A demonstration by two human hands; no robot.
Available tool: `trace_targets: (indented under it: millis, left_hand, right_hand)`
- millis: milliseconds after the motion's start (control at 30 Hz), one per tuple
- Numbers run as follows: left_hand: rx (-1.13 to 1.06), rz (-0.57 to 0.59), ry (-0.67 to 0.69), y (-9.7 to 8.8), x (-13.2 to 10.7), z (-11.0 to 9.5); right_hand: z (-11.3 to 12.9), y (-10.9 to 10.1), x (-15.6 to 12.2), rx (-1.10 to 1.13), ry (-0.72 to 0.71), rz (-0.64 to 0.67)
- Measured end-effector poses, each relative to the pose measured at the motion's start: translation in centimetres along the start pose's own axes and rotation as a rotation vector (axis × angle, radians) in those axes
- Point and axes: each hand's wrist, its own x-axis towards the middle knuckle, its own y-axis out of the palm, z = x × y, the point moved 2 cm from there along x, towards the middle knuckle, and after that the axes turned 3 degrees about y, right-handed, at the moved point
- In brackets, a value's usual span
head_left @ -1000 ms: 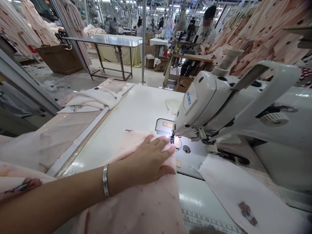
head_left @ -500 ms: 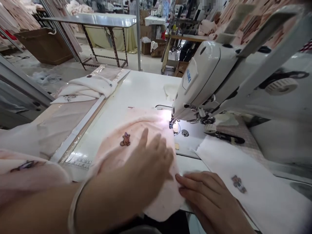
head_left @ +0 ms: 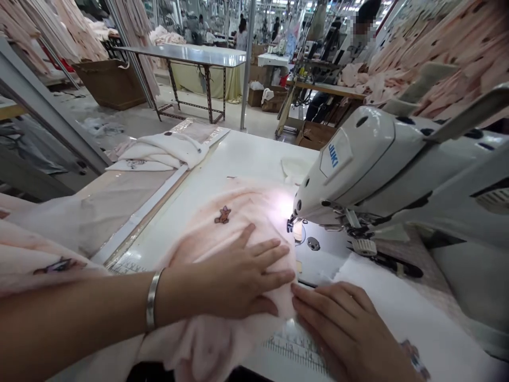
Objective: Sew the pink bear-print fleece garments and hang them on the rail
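Observation:
My left hand (head_left: 238, 276), a silver bangle on its wrist, lies flat with fingers spread on a pale pink fabric piece (head_left: 234, 212) bearing a small brown animal print. The fabric's right edge lies by the needle (head_left: 292, 225) of a white sewing machine (head_left: 377, 164). My right hand (head_left: 342, 323) rests flat on the table beside the left one, fingertips touching the pink fabric's edge, its back partly over a white fabric piece (head_left: 397, 307) under the machine arm.
A stack of folded white pieces (head_left: 159, 154) sits at the far left of the white sewing table (head_left: 234, 159). A ruler strip (head_left: 294, 347) is printed along the front edge. Metal tables, racks of pink garments and other workers fill the hall behind.
The pink fabric slid further from the needle toward me, showing its animal print. My right hand came into view and settled at its edge; my left hand flattened on it.

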Motion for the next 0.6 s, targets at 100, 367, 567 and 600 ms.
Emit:
trace_targets:
  millis: [100, 367, 567, 600]
  left_hand:
    - [0.001, -0.017, 0.060, 0.2, 1.1, 2.7]
    - [0.038, -0.004, 0.176, -0.2, 4.0, 9.1]
    - [0.102, 0.019, 0.139, -0.1, 6.3, 12.8]
    - [0.108, 0.029, 0.127, -0.1, 6.3, 12.8]
  right_hand:
    - [-1.4, 0.7, 1.2, 0.026, 0.081, -0.031]
    - [-5.9, 2.5, 2.9, -0.136, 0.135, 0.036]
    - [-6.8, 3.0, 2.8, -0.145, 0.128, 0.047]
    - [-6.5, 2.7, 2.9, -0.146, 0.123, 0.050]
